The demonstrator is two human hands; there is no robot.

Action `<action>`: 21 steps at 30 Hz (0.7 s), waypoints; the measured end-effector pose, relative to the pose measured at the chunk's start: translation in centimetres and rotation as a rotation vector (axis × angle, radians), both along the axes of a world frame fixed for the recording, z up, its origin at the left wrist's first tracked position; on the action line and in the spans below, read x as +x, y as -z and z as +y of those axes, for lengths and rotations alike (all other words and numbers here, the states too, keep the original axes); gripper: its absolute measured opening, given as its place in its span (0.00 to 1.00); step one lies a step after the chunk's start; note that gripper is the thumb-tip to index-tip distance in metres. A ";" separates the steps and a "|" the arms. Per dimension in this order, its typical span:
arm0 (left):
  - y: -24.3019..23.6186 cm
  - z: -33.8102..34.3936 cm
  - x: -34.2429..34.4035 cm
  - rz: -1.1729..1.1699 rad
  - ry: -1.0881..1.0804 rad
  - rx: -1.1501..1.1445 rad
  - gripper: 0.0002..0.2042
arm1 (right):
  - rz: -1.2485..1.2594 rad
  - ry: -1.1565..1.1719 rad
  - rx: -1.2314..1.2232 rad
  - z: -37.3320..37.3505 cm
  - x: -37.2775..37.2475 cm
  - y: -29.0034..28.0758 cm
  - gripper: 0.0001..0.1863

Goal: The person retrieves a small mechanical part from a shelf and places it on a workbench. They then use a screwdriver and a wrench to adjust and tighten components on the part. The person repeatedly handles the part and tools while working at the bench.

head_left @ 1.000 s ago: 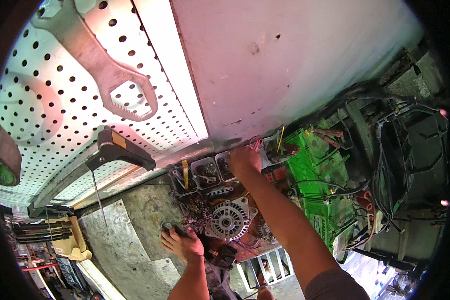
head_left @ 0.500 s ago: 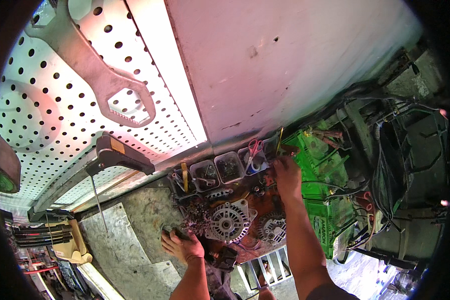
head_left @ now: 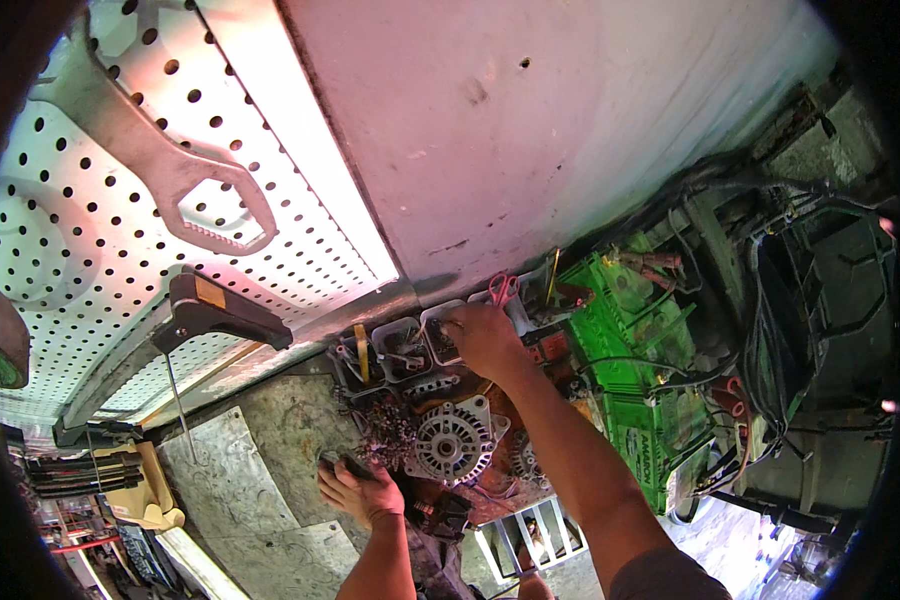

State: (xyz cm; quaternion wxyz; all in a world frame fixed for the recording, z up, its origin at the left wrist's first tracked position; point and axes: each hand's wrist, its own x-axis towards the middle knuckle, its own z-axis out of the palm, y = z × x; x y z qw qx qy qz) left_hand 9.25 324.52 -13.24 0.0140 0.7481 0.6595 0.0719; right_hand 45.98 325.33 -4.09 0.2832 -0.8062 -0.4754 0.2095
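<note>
My right hand (head_left: 480,335) reaches into a small plastic bin (head_left: 430,322) of small hardware, fingertips curled and partly hidden. Pink-handled scissors (head_left: 503,288) stand just beyond it. My left hand (head_left: 360,490) is curled over a small dark object (head_left: 332,462) on the worn metal benchtop (head_left: 285,435); what it is cannot be made out. Between my hands sit a silver alternator housing (head_left: 450,442) and a heap of small dark hardware (head_left: 388,430). Another toothed metal part (head_left: 522,456) is partly behind my right forearm.
A perforated panel (head_left: 70,230) holds a large wrench (head_left: 150,150) and a saw (head_left: 210,310). Green batteries (head_left: 620,330) and bundled black cables (head_left: 760,320) crowd the right. A white grille (head_left: 530,540) lies below the bench, beside part of a leg or foot.
My right hand moved rightward past the scissors, then came back up and left to the bin. My left hand stays almost still. The view shifted slightly.
</note>
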 end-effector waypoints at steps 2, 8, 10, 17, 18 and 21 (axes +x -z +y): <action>-0.1 0.0 0.0 0.000 0.002 0.001 0.37 | -0.172 -0.242 -0.329 1.7 0.9 1.7 0.12; -0.3 0.0 0.3 0.001 -0.022 -0.024 0.38 | -0.215 -0.249 -0.547 5.6 -0.3 6.1 0.14; -0.3 0.0 0.4 -0.008 -0.028 -0.035 0.38 | -0.156 -0.164 -0.585 6.1 -0.8 6.1 0.15; -0.2 -0.1 0.1 -0.023 -0.002 -0.019 0.38 | -0.215 -0.246 -0.661 6.3 -0.2 5.0 0.15; -0.2 -0.1 0.1 -0.014 -0.003 -0.018 0.38 | -0.222 -0.266 -0.685 6.4 -0.1 5.1 0.15; -0.1 -0.1 0.2 -0.016 0.001 0.008 0.39 | -0.215 -0.321 -0.694 6.8 0.4 5.1 0.16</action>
